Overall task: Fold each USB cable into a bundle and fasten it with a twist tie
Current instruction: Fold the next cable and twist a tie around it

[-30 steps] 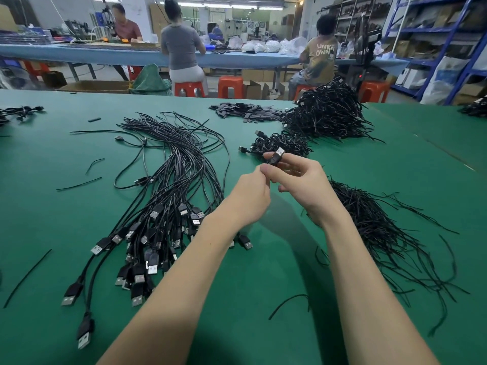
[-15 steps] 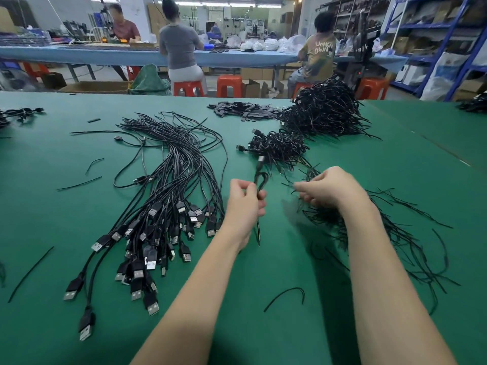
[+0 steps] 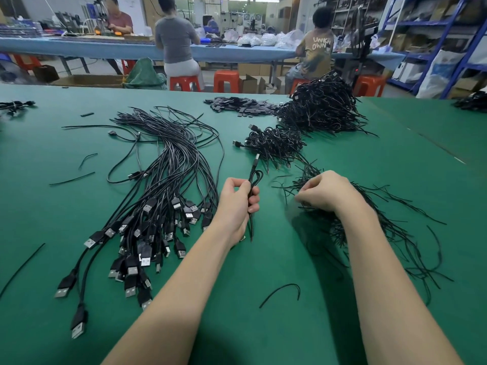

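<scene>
Left hand (image 3: 235, 204) closed around folded USB cable (image 3: 253, 180), loop and plug pointing to far side, loose end hanging near wrist. Right hand (image 3: 322, 192) with fingers curled down into pile of twist ties (image 3: 369, 219) on right; whether holding one, cannot tell. Loose cables (image 3: 158, 193) spread on left of green table (image 3: 290, 333). Finished bundles (image 3: 276, 143) heaped farther away.

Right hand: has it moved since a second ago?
Yes. The right hand left the folded cable and dropped right onto the twist-tie pile.
</scene>
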